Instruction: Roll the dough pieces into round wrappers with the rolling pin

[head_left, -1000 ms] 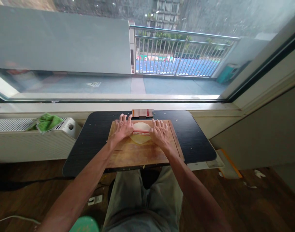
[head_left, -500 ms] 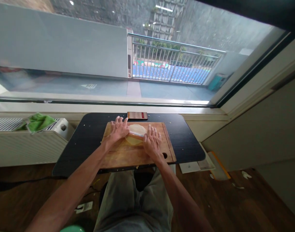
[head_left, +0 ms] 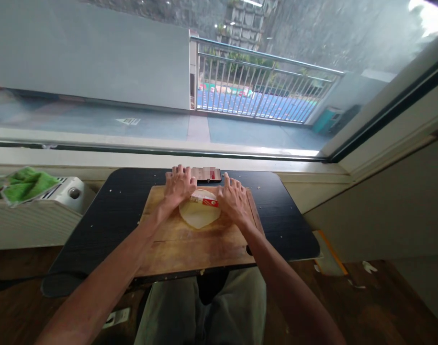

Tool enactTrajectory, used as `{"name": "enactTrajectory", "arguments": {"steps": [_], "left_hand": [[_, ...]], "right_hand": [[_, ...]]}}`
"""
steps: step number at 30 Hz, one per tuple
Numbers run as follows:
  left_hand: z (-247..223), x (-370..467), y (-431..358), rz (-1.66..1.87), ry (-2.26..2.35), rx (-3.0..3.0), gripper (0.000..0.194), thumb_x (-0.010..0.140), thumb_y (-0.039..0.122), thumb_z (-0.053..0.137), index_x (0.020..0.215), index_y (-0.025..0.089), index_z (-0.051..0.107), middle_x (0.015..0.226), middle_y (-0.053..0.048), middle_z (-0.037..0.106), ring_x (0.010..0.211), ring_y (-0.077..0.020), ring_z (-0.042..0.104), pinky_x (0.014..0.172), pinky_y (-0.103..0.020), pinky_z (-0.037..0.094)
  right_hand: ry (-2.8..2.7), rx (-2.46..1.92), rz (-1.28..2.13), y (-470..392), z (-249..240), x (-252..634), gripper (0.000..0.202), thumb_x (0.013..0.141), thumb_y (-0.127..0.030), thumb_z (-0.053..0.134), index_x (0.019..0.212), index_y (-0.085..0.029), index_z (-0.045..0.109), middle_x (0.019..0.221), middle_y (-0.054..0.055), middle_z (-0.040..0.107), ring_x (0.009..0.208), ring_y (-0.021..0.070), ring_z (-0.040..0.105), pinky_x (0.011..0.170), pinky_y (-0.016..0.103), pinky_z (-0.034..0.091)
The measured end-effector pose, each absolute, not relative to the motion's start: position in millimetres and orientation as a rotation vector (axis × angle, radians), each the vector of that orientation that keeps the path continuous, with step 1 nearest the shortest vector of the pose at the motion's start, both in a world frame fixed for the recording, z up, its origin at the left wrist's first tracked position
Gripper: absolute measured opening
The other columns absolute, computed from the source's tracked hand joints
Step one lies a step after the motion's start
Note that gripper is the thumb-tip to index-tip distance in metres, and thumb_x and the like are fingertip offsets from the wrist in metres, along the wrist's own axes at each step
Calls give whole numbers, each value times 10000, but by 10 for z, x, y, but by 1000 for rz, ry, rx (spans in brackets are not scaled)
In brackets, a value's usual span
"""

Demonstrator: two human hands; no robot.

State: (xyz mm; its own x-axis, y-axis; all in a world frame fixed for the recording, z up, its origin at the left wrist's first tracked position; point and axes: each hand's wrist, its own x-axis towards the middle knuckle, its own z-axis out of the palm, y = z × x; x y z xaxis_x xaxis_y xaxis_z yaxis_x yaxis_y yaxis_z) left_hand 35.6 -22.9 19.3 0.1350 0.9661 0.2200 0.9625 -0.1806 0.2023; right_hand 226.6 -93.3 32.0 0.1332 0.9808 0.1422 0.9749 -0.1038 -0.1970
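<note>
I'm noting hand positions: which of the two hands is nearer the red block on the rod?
The right hand, at the end of the rod beside the red block; the left hand is at the opposite, paler end.

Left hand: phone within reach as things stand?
Probably yes: the phone lies just past the far edge of the board, close to the left hand, with nothing seen between them. It would likely have to leave the roller first.
</note>
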Motion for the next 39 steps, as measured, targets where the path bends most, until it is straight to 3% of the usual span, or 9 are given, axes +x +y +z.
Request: {"name": "enactTrajectory", "arguments": {"steps": [5,16,23,33,39], "left_hand": [[238,387,-24,551,1884,2419,452,1048,339,402,1367,177,678,1419,-184,638,1341,-364,553,1108,-538,496],[204,442,170,532,1840,2393,442,1028,316,424,1346,193,703,1393,-193,633,1357,-399,514,1099,-599,499],[200,426,36,409,1963,2333,407,1003,316,465,1282,172,724,1390,-229,641,1337,-406,562,1060,-573,537],[142,391,-296,413,2065,2290,477,974,351,462,1311,182,754,1411,-240,683,1334,-430,578,1090,-631,485],[188,335,-625,379,2084,2356,444,1006,327,434,1255,170,767,1366,-214,703,1303,-399,596,1076,-555,473]], "right_hand": [[-1878,-2106,77,-669,290,2356,539,1120,-374,385,1608,-184,514,1450,178,684,1315,343,599,1088,447,436],[-1849,-2103,0,-458,228,2416,418,1115,-295,384,1448,-174,605,1416,181,688,1309,345,575,1080,455,420],[-1921,-2172,33,-605,288,2384,478,1083,-292,441,1525,-159,566,1448,203,657,1327,359,561,1093,456,429],[-1921,-2180,-96,-950,204,2269,561,1049,-303,492,1585,-170,586,1442,201,676,1321,344,568,1160,484,412],[-1925,-2114,-203,-1157,118,2197,553,1061,-281,514,1593,-164,606,1462,193,686,1375,344,575,1237,496,364]]}}
